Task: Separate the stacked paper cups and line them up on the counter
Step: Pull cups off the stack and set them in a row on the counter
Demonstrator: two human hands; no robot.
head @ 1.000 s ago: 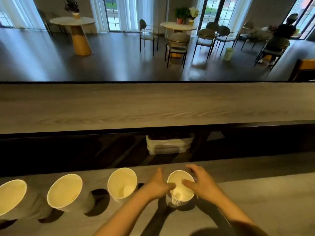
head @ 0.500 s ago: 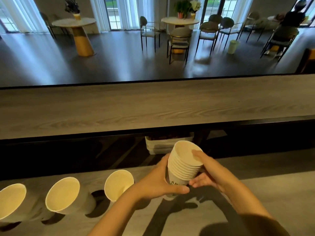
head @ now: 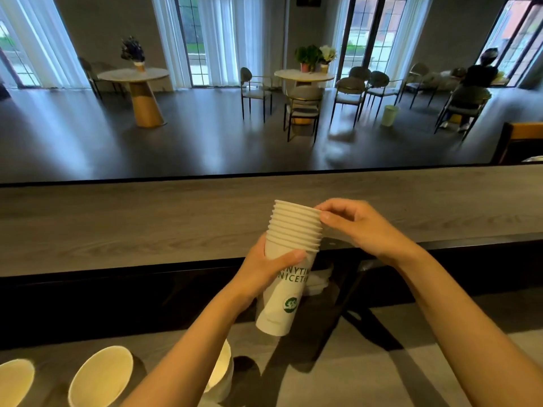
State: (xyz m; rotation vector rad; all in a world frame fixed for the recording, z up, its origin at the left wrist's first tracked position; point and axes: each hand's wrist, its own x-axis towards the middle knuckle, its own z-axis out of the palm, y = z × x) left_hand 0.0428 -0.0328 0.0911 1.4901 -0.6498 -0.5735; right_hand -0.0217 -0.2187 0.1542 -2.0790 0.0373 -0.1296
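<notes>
A stack of several white paper cups [head: 291,248] with green print is held up in the air above the grey counter [head: 338,374]. My left hand [head: 264,267] grips the stack around its middle. My right hand [head: 357,224] pinches the rim of the top cup with thumb and fingertips. Three single cups stand in a row on the counter at the lower left: one at the frame's edge [head: 14,381], a second [head: 100,376], and a third [head: 224,374] partly hidden behind my left forearm.
A raised wooden bar ledge [head: 132,227] runs across behind the counter, with a dark gap beneath it. Beyond lie a room with round tables [head: 141,95], chairs, a small bin [head: 390,115] and a seated person [head: 473,83] at the far right.
Both hands have lifted the stack from the counter to well above it, in front of the ledge. My right hand has shifted to the top cup's rim. The camera has tilted up.
</notes>
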